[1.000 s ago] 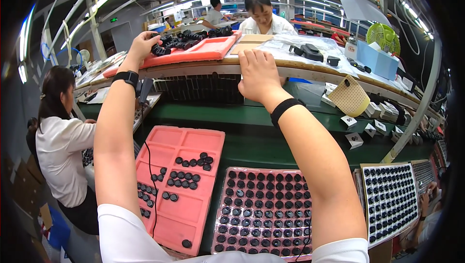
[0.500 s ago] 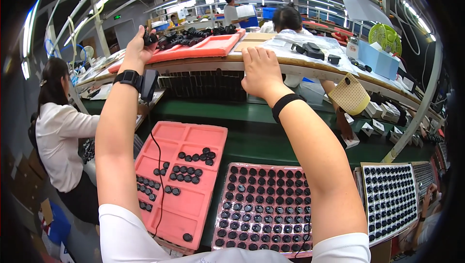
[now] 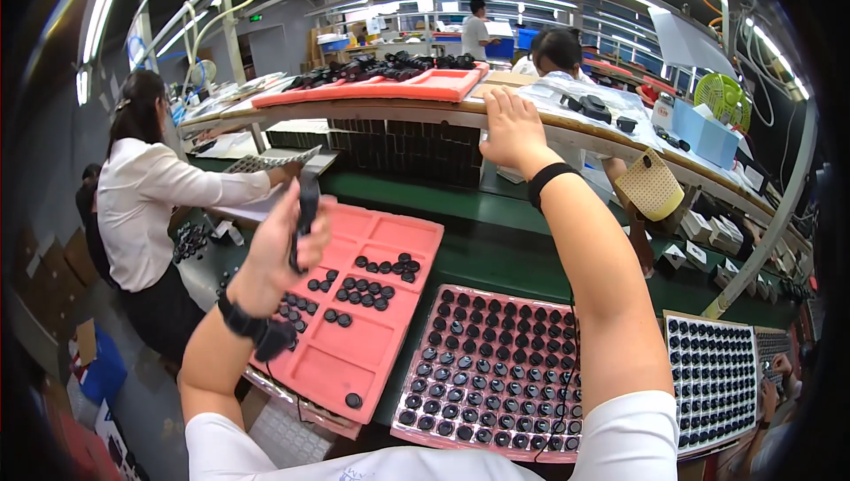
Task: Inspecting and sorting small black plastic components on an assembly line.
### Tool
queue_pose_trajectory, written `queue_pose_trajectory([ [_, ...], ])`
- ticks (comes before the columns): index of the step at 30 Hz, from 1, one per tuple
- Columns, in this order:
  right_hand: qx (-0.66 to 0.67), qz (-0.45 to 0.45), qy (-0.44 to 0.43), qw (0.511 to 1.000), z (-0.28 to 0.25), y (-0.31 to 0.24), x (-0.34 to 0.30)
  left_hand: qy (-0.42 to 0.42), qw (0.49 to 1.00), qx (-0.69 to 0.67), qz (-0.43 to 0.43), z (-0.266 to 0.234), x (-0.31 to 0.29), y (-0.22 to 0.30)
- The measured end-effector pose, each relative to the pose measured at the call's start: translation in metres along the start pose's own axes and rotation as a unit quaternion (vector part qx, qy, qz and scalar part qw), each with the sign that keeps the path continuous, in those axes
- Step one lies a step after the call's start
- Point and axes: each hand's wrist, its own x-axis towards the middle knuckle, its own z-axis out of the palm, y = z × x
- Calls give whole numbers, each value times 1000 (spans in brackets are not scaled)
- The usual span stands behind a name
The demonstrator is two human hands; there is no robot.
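My left hand is closed around a long black strap-like item, blurred by motion, above the far left part of a pink compartment tray. Groups of round black pieces sit in several of its compartments, and one lies alone near the front. Ahead, my right hand grips the front edge of the raised shelf, fingers bent over the top. On that shelf a shallow pink tray carries a heap of black strapped items.
A clear-covered tray of round black pieces stands below my right arm, with a white tray beyond it. At left a person in white handles a perforated sheet. A metal post and green fan stand right.
My left hand has come down and back from the shelf's heap, now with the black strap-like item. My right hand stays on the shelf edge. The view has shifted left.
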Motion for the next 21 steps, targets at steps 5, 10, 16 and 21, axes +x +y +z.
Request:
queue_pose_trajectory([
  [5, 2, -12, 19, 1000, 5, 12, 0, -7, 1000, -2, -30, 5, -88, -55],
  [10, 109, -30, 117, 987, -8, -1, -29, -10, 997, 76, 11, 2, -135, -94],
  [16, 396, -130, -16, 909, -82, -102, -133, 25, 995, 93, 36, -3, -160, -151],
  [21, 553, -155, -250, 779, -152, -160, -258, 13, 995, 103, 14, -7, -162, -210],
])
